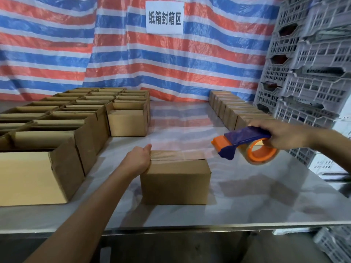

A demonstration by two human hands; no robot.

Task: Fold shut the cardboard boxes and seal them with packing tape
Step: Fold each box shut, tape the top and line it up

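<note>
A small brown box (pixel 175 182) stands with flaps shut mid-worktop (pixel 247 196), clear tape (pixel 176 155) along its top seam, a blue-and-orange dispenser (pixel 245 147) with a clear roll tilted in the air just right of it, open boxes (pixel 57 130) massed left, shut boxes (pixel 233 109) rowed far right.

At centre frame a closed cardboard box (pixel 175 182) sits on a shiny bench (pixel 247 196). The person's left grip (pixel 139 159) holds its upper left edge. At right, the right grip (pixel 283 136) holds a blue-and-orange tape dispenser (pixel 245 147) above the bench. Open boxes (pixel 76 118) crowd the left side.
</note>
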